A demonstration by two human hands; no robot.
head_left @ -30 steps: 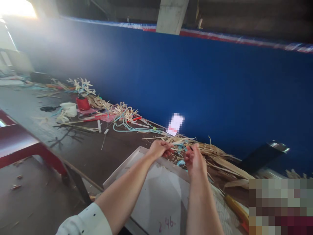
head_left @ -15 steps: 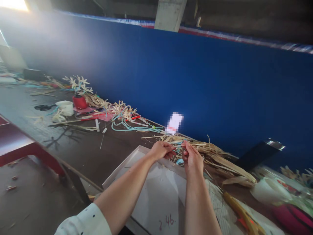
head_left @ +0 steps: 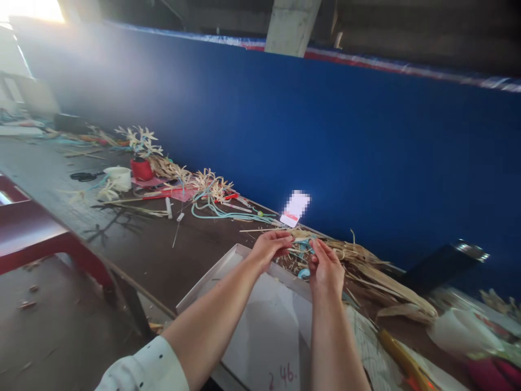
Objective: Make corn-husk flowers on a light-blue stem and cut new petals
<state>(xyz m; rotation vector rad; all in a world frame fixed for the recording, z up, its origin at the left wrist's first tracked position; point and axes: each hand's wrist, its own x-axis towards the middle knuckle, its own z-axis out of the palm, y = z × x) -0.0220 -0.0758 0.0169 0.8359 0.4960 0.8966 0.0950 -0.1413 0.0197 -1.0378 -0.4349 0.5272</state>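
Fingers of left hand (head_left: 271, 247) and right hand (head_left: 325, 267) pinch a thin strip (head_left: 301, 239) stretched crosswise between them

Only 1 camera, worn on the head, looks forward and down from close behind the left hand (head_left: 271, 247) and right hand (head_left: 325, 267), across the table (head_left: 134, 244) toward the blue wall (head_left: 366, 163).

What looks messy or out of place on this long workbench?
Mostly litter: a heap of dry tan straw strips sprawls over the dark wooden table beside the white tray, light blue cords lie in a loose tangle, and small scraps dot the floor. Nothing looks broken.
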